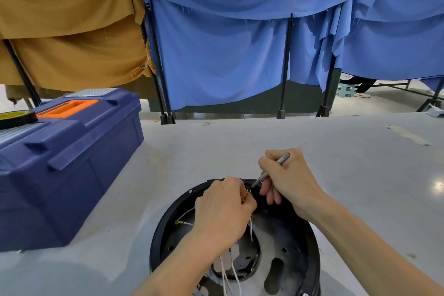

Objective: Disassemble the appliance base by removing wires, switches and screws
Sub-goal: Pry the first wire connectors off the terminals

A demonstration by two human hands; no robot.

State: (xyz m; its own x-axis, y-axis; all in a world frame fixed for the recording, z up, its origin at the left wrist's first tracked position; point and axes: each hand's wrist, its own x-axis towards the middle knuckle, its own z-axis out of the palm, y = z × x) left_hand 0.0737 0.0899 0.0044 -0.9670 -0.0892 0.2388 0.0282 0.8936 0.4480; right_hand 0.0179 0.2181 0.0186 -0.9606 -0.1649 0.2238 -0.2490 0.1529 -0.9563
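A person's two hands work inside a round black appliance base (163, 230) that lies open side up at the near edge of a pale grey tabletop (348, 156). White wires (225, 271) trail across the base's floor, and one ends in a ring terminal (179, 222) near the left wall. A small silver screw (190, 191) sits in the rim at the far left.

The left hand (223, 211) reaches over the middle of the base, its fingers curled tight around a brass terminal (248, 191) at the far inner wall. The right hand (288, 180), just beside it, holds a slim grey screwdriver (274, 168) pen-fashion between thumb and forefinger. The tip points down at the brass terminal, and the remaining fingers curl loosely over the far rim.

To the left, on the same tabletop, stands a dark blue plastic toolbox (72, 163) with an orange handle (69, 107) and ribbed translucent lid panels. Its latches are down and its contents are hidden. A black roll of tape (16, 118) with a yellow inner face rests on its lid.

Beyond the tabletop, blue cloth (228, 55) and tan cloth (72, 38) hang over black metal frames. At far right, below the cloth, a seated person's leg and white shoe (362, 95) show beside a small teal stool (346, 90) on the floor.
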